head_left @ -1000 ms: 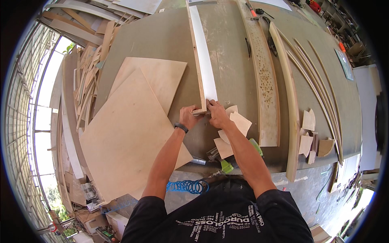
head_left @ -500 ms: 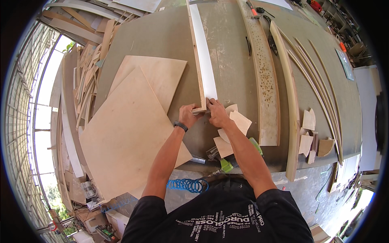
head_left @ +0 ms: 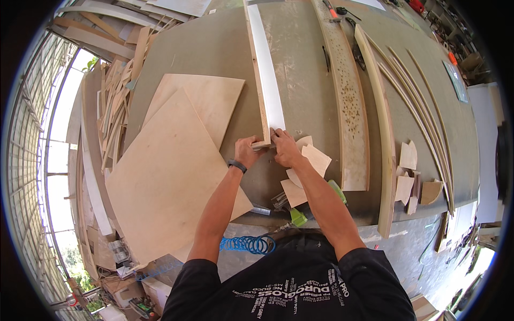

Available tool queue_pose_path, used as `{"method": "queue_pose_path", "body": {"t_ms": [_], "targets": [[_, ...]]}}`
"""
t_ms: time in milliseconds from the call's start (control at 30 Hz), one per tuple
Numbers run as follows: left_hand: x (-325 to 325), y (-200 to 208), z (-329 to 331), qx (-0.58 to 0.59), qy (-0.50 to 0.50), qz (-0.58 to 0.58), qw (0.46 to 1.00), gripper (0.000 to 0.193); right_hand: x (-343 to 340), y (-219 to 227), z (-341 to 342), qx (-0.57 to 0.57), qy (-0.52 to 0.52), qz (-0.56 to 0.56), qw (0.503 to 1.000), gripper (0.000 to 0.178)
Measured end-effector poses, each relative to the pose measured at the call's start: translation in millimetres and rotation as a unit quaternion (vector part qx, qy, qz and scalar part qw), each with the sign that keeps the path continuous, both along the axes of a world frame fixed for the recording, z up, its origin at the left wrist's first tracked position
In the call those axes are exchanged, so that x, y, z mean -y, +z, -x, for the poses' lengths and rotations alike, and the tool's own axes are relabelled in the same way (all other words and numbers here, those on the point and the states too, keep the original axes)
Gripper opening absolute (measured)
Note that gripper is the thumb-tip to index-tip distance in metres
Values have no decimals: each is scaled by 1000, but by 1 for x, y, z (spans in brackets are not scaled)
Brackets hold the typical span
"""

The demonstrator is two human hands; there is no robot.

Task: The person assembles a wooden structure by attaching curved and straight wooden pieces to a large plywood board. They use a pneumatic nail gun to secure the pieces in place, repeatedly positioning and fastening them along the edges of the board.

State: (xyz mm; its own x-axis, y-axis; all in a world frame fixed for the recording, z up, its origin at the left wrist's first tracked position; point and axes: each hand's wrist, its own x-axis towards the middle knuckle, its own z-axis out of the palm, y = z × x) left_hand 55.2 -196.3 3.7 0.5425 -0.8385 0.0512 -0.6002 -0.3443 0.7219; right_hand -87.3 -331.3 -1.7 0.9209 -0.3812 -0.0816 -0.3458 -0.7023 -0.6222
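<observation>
A long, narrow wooden board assembly with a white inner face point(head_left: 269, 80) runs away from me across the middle of the table. My left hand point(head_left: 248, 151) is closed round a short wooden piece point(head_left: 261, 144) at the assembly's near end, with a dark band on that wrist. At the same end, my right hand point(head_left: 286, 148) has its fingers bent and pressed against the near corner of the white face; its fingertips are partly hidden. Beneath my right forearm lies a green nail gun point(head_left: 298, 216), partly covered by small curved plywood offcuts point(head_left: 317, 161).
Large plywood sheets point(head_left: 166, 171) lie at left beside heaped wood strips point(head_left: 115, 101). On the right are a speckled board point(head_left: 352, 107), a long pale beam point(head_left: 381, 123), thin rods point(head_left: 420, 107) and more offcuts point(head_left: 404, 187). A blue coiled hose point(head_left: 246, 244) hangs at the table's front edge.
</observation>
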Motion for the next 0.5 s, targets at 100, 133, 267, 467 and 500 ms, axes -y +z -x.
{"method": "queue_pose_path", "body": {"t_ms": [100,133,267,467,500], "targets": [[1,-2,0,3,-4,9,1000,24,0,-6,0,13,-2,8,1000,86],[1,-2,0,10,-5,14,1000,24,0,-8,0,20,-4,9,1000,87],[-2,-3,-1,14,-1,13,1000,25,-2,-5,-1,22,-4,7,1000,85],[4,-4,-2,4,-24,5,1000,25,34,-15,6,104,8,-167,981,63],[0,-4,-4,3,-18,2,1000,25,41,-3,16,116,-19,-234,965,59]]}}
